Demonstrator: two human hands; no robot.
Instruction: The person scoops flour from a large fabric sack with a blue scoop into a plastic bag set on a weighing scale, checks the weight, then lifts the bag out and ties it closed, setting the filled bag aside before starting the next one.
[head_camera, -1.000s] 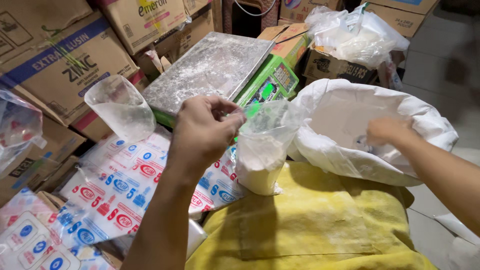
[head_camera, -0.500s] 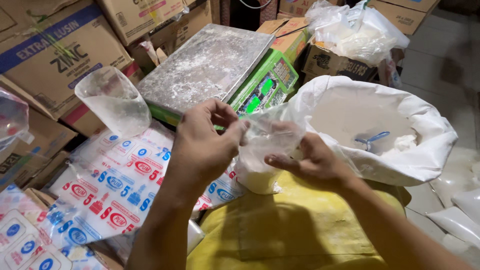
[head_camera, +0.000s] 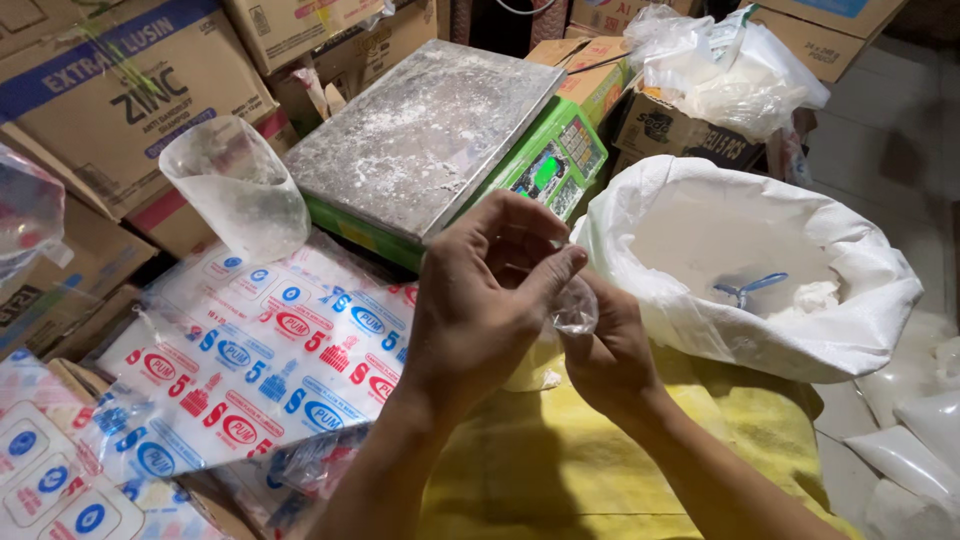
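Observation:
My left hand and my right hand meet in the middle of the view, both gripping the twisted neck of a small clear plastic bag holding white powder. The bag's body is mostly hidden behind my hands. The hands hover over a yellow sack in front of me. Just to the right stands a large white sack, open at the top, with white powder and a blue scoop inside.
A green scale with a dusty metal platform stands behind my hands. A clear plastic container sits left of it, above printed plastic packets. Cardboard boxes line the back. Filled clear bags lie at the right edge.
My right hand left the large white sack and came over to the small bag. Both hands now pinch and twist its neck, and the bag sits lower, hidden behind them.

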